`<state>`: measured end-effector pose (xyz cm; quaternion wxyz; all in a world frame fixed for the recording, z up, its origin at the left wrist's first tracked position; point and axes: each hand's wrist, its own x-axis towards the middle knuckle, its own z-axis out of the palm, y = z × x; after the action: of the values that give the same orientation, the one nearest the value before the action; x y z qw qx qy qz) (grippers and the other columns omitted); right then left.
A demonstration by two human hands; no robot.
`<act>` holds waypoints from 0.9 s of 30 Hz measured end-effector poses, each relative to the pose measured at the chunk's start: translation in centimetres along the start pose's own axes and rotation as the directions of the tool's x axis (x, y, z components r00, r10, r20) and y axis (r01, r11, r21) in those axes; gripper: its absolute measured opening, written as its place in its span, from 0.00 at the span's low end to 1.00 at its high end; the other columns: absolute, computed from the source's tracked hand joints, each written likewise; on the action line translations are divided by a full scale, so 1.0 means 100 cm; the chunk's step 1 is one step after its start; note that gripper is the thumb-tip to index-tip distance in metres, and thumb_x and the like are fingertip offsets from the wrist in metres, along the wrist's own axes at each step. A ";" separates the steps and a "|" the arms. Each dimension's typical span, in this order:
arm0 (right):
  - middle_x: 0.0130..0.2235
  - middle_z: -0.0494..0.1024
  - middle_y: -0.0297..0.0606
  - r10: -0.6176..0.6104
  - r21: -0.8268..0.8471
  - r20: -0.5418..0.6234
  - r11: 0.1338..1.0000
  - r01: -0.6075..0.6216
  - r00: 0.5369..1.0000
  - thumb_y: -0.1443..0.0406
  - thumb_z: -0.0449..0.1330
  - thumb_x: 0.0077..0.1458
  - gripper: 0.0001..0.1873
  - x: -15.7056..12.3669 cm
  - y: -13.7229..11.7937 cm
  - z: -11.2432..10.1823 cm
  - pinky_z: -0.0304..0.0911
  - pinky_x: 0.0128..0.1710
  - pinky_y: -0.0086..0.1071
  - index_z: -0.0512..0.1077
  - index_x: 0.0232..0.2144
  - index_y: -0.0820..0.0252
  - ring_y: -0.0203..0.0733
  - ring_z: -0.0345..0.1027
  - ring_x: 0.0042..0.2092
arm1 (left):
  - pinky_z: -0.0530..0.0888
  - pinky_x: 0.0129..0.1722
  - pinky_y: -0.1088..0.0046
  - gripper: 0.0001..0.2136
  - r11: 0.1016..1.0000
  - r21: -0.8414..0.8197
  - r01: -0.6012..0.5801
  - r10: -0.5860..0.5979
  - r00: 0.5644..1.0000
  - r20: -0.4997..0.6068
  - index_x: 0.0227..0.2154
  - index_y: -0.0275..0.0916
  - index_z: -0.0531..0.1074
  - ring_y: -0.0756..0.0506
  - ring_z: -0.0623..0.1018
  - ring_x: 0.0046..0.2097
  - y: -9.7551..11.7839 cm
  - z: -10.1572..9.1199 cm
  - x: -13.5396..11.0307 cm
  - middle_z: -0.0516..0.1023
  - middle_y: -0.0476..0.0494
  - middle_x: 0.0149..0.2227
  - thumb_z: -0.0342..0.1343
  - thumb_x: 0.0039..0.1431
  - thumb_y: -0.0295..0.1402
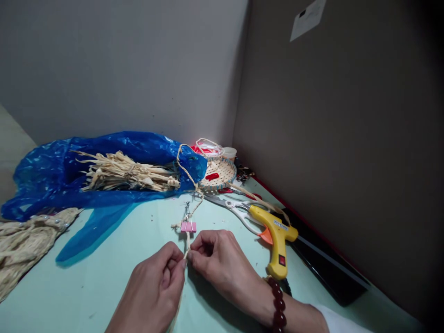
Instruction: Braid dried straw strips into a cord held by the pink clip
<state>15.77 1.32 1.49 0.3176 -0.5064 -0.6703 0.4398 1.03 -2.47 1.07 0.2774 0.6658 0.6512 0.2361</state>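
My left hand (pixel 152 289) and my right hand (pixel 222 266) meet at the front of the pale green table (pixel 104 277). Both pinch a thin straw strand (pixel 188 243) between fingertips. The strand runs up to a pink binder clip (pixel 188 226) lying just beyond my fingers. From the clip a twisted straw cord (pixel 189 175) loops back toward a blue plastic bag (pixel 62 171). A dark red bead bracelet (pixel 277 303) sits on my right wrist.
A bundle of dried straw (pixel 128 173) lies on the blue bag. More woven straw (pixel 24 240) sits at the far left. A yellow glue gun (pixel 275 238), white-handled scissors (pixel 231 206) and a small woven tray (pixel 220 173) lie to the right, near a black flat object (pixel 326 268).
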 end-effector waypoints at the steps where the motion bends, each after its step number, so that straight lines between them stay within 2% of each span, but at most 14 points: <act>1: 0.20 0.69 0.31 0.002 0.024 0.006 1.000 -0.002 1.000 0.70 0.56 0.44 0.05 0.000 0.001 0.000 0.53 0.24 0.24 0.70 0.20 0.63 0.32 0.59 0.24 | 0.61 0.23 0.77 0.12 1.000 0.003 -0.003 0.003 1.000 -0.017 0.23 0.42 0.61 0.50 0.62 0.23 0.001 0.002 -0.003 0.59 0.56 0.20 0.44 0.60 0.40; 4: 0.21 0.72 0.34 0.018 0.167 0.086 0.985 -0.032 0.996 0.70 0.55 0.46 0.06 0.001 0.005 0.001 0.56 0.26 0.25 0.72 0.23 0.63 0.33 0.63 0.25 | 0.62 0.21 0.78 0.11 0.994 0.065 -0.087 0.093 0.991 -0.098 0.24 0.43 0.62 0.51 0.62 0.21 0.000 0.008 -0.010 0.57 0.56 0.20 0.44 0.62 0.36; 6: 0.22 0.73 0.35 0.031 0.277 0.156 0.958 -0.073 0.987 0.70 0.55 0.46 0.06 0.002 0.008 0.000 0.58 0.27 0.26 0.73 0.23 0.64 0.34 0.64 0.25 | 0.64 0.23 0.78 0.10 0.963 0.137 -0.233 0.252 0.957 -0.145 0.25 0.42 0.63 0.51 0.65 0.22 -0.005 0.012 -0.013 0.62 0.55 0.21 0.45 0.62 0.33; 9: 0.21 0.71 0.34 0.056 0.390 0.248 0.908 -0.153 0.967 0.69 0.58 0.45 0.06 0.005 0.008 -0.004 0.57 0.27 0.26 0.74 0.22 0.66 0.33 0.63 0.24 | 0.69 0.25 0.77 0.07 0.827 0.291 -0.481 0.535 0.833 -0.145 0.30 0.42 0.65 0.50 0.72 0.24 -0.016 0.016 -0.013 0.70 0.51 0.25 0.46 0.62 0.27; 11: 0.20 0.70 0.33 0.071 0.422 0.293 0.885 -0.195 0.953 0.69 0.59 0.44 0.05 0.007 0.006 -0.007 0.56 0.27 0.25 0.74 0.22 0.67 0.31 0.61 0.23 | 0.71 0.24 0.76 0.06 0.702 0.427 -0.570 0.668 0.735 -0.117 0.34 0.41 0.66 0.49 0.74 0.25 -0.023 0.017 -0.011 0.71 0.49 0.26 0.47 0.61 0.25; 14: 0.20 0.68 0.32 0.066 0.439 0.329 0.873 -0.214 0.942 0.71 0.58 0.43 0.04 0.009 0.004 -0.010 0.53 0.26 0.24 0.73 0.20 0.67 0.30 0.59 0.23 | 0.72 0.21 0.75 0.09 0.494 0.639 -0.589 0.794 0.605 -0.056 0.37 0.37 0.67 0.47 0.76 0.23 -0.025 0.019 -0.009 0.73 0.47 0.25 0.45 0.59 0.21; 16: 0.20 0.68 0.32 0.051 0.447 0.339 0.870 -0.208 0.940 0.71 0.58 0.43 0.04 0.009 0.004 -0.010 0.53 0.26 0.25 0.72 0.20 0.67 0.30 0.59 0.23 | 0.71 0.17 0.74 0.11 0.362 0.741 -0.566 0.845 0.534 -0.005 0.36 0.33 0.69 0.46 0.75 0.20 -0.022 0.021 -0.008 0.73 0.45 0.23 0.43 0.58 0.19; 19: 0.20 0.68 0.32 0.061 0.437 0.309 0.877 -0.199 0.949 0.69 0.60 0.44 0.05 0.008 0.004 -0.008 0.54 0.26 0.26 0.73 0.21 0.67 0.31 0.58 0.23 | 0.69 0.14 0.73 0.11 0.252 0.798 -0.547 0.863 0.500 0.069 0.34 0.30 0.70 0.45 0.74 0.19 -0.018 0.024 -0.010 0.72 0.44 0.21 0.42 0.57 0.18; 21: 0.21 0.69 0.33 0.081 0.408 0.261 0.894 -0.186 0.962 0.69 0.61 0.44 0.05 0.007 0.005 -0.006 0.54 0.26 0.27 0.74 0.22 0.68 0.31 0.58 0.24 | 0.69 0.16 0.73 0.12 0.276 0.780 -0.561 0.855 0.515 0.068 0.35 0.31 0.71 0.45 0.75 0.21 -0.016 0.023 -0.012 0.73 0.44 0.22 0.44 0.56 0.17; 23: 0.21 0.69 0.32 0.094 0.388 0.225 0.904 -0.178 0.970 0.69 0.61 0.43 0.04 0.006 0.005 -0.006 0.53 0.26 0.27 0.75 0.22 0.68 0.31 0.57 0.24 | 0.71 0.20 0.73 0.11 0.408 0.695 -0.593 0.822 0.570 0.004 0.35 0.34 0.71 0.45 0.76 0.23 -0.015 0.016 -0.012 0.73 0.45 0.24 0.45 0.57 0.19; 24: 0.21 0.69 0.32 0.097 0.388 0.223 0.904 -0.180 0.970 0.69 0.61 0.43 0.04 0.006 0.004 -0.006 0.51 0.25 0.26 0.75 0.22 0.68 0.30 0.56 0.23 | 0.72 0.23 0.73 0.09 0.519 0.615 -0.593 0.775 0.631 -0.046 0.34 0.37 0.71 0.45 0.76 0.25 -0.013 0.011 -0.011 0.74 0.46 0.25 0.47 0.59 0.22; 25: 0.20 0.69 0.32 0.096 0.402 0.232 0.897 -0.185 0.968 0.69 0.61 0.43 0.04 0.006 0.004 -0.007 0.50 0.24 0.26 0.74 0.21 0.68 0.30 0.55 0.23 | 0.72 0.26 0.73 0.07 0.649 0.501 -0.572 0.696 0.713 -0.087 0.35 0.39 0.71 0.46 0.77 0.28 -0.012 0.005 -0.009 0.75 0.46 0.27 0.48 0.61 0.27; 26: 0.20 0.69 0.32 0.092 0.428 0.251 0.883 -0.195 0.964 0.69 0.61 0.44 0.05 0.006 0.003 -0.007 0.50 0.24 0.26 0.74 0.21 0.67 0.30 0.55 0.22 | 0.72 0.29 0.74 0.07 0.791 0.361 -0.494 0.566 0.815 -0.126 0.33 0.40 0.71 0.46 0.77 0.30 -0.010 -0.002 -0.005 0.76 0.46 0.29 0.48 0.62 0.31; 27: 0.20 0.70 0.32 0.082 0.458 0.273 0.865 -0.205 0.958 0.69 0.60 0.44 0.05 0.006 0.002 -0.008 0.50 0.24 0.26 0.74 0.21 0.68 0.30 0.55 0.22 | 0.72 0.30 0.75 0.08 0.910 0.217 -0.354 0.390 0.908 -0.154 0.32 0.41 0.71 0.47 0.77 0.31 -0.009 -0.008 -0.001 0.76 0.47 0.29 0.48 0.63 0.34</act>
<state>16.41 2.13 1.64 0.3146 -0.4022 -0.5337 0.6741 -0.17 -2.52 1.01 0.0996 0.7744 0.5548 0.2873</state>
